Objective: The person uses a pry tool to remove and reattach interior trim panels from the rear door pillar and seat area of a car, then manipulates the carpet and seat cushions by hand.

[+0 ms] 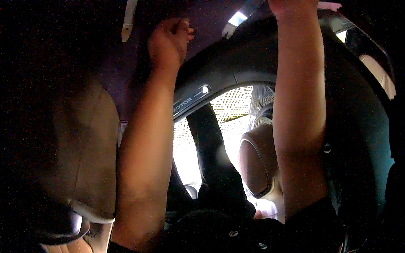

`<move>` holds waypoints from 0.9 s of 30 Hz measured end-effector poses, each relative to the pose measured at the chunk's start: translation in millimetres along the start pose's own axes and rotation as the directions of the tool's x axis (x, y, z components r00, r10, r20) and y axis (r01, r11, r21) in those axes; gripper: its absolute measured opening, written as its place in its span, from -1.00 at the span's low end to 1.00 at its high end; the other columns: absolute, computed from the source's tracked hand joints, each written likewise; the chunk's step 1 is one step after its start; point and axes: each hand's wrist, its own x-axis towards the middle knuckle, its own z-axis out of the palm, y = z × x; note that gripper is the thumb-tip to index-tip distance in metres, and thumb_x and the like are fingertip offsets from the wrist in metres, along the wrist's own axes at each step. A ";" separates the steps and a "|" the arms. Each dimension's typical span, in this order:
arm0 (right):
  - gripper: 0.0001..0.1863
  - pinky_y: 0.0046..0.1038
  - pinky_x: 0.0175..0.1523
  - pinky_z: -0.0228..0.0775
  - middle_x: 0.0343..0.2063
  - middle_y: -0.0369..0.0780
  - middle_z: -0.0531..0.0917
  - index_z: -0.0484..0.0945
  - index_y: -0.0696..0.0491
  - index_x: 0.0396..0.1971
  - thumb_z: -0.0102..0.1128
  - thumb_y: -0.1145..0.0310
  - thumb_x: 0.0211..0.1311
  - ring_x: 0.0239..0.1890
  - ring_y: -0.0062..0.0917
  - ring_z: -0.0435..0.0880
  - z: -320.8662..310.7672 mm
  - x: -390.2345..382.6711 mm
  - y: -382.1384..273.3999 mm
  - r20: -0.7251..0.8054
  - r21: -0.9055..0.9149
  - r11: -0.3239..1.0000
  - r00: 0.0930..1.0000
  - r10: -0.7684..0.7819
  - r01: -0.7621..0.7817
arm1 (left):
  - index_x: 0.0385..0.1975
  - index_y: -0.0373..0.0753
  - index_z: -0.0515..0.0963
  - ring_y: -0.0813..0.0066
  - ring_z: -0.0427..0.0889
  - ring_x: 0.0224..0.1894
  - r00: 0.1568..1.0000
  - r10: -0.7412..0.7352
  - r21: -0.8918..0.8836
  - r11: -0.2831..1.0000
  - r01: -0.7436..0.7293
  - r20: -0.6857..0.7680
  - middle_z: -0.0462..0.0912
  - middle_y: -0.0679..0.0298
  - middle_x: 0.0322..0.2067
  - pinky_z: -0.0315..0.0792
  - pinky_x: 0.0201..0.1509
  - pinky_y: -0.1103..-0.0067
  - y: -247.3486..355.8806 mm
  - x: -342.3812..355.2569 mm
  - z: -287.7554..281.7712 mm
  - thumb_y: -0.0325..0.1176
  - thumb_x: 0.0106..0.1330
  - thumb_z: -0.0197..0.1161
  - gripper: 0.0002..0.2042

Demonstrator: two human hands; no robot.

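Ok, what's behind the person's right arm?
Dark curved trim shows on either side of the right arm, and a brown rounded panel peeks out on its left. Whatever is straight behind the arm is covered, so I can't tell.

You have a smooth, hard-looking pale bar [128, 21], a glossy strip [237, 18] and a matt dark sill [219, 69] with a shinier plate [190, 99]. Your shirt [196, 225] is matt cloth, its buttons [233, 233] shiny; the floor [234, 101] looks perforated.
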 end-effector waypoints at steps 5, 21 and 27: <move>-0.59 -0.54 -0.52 -0.04 -0.62 -0.42 0.23 0.33 -0.15 -0.44 -0.10 -0.07 0.62 -0.60 -0.64 0.20 34.1 -2.4 9.6 0.028 0.075 0.997 0.999 -0.035 0.033 | -0.05 -0.34 0.65 0.20 0.80 -0.22 0.995 0.062 0.051 0.997 -0.066 0.073 0.79 0.10 -0.25 0.63 -0.06 0.38 -12.6 -7.1 -36.3 -0.23 0.47 0.27 -0.72; -0.55 -0.56 -0.57 -0.10 -0.69 -0.46 0.14 0.33 -0.19 -0.47 -0.16 -0.13 0.63 -0.68 -0.69 0.08 18.5 -71.0 58.8 -0.016 0.195 0.964 0.982 0.188 -0.181 | 0.15 -0.25 0.52 0.35 0.66 0.06 0.865 -0.368 -0.474 0.862 0.180 -0.341 0.65 0.22 0.01 0.59 0.28 0.28 -5.7 -213.3 -105.8 -0.43 0.50 0.24 -0.73; -0.56 -0.57 -0.54 -0.02 -0.69 -0.44 0.22 0.34 -0.18 -0.47 -0.14 -0.11 0.62 -0.66 -0.68 0.17 -0.7 -64.2 52.6 0.115 0.186 0.973 0.987 0.113 -0.133 | 0.22 -0.38 0.49 0.06 0.53 0.31 0.979 0.069 -0.617 0.767 -0.175 -0.191 0.61 0.07 0.22 0.29 0.56 0.12 56.7 -177.6 -70.5 -0.64 0.48 0.04 -0.65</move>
